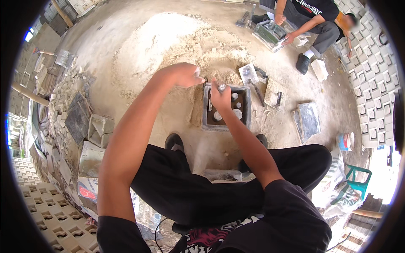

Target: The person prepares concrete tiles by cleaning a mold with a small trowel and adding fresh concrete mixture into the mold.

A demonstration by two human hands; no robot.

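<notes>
Between my feet stands a square grey mould box [248,110], with several pale round pegs [238,114] standing up from its dark inside. My right hand [220,99] is closed over the box, around a tool with a shiny rounded metal end [222,87]; the rest of that tool is hidden by the fist. Just beyond the box's far left corner, my left hand [184,75] is bent at the wrist. Its fingers are partly curled, with a gap between thumb and forefinger and nothing visible in them.
Pale sand [168,38] is heaped beyond the box. To its right lie a dark-handled tool [257,93], a sandy block [275,95] and flat plates [308,120]. At far right a co-worker's hands hold another mould [270,33]. Rubble [63,101], a bucket [345,141] and green stool [358,179] stand around.
</notes>
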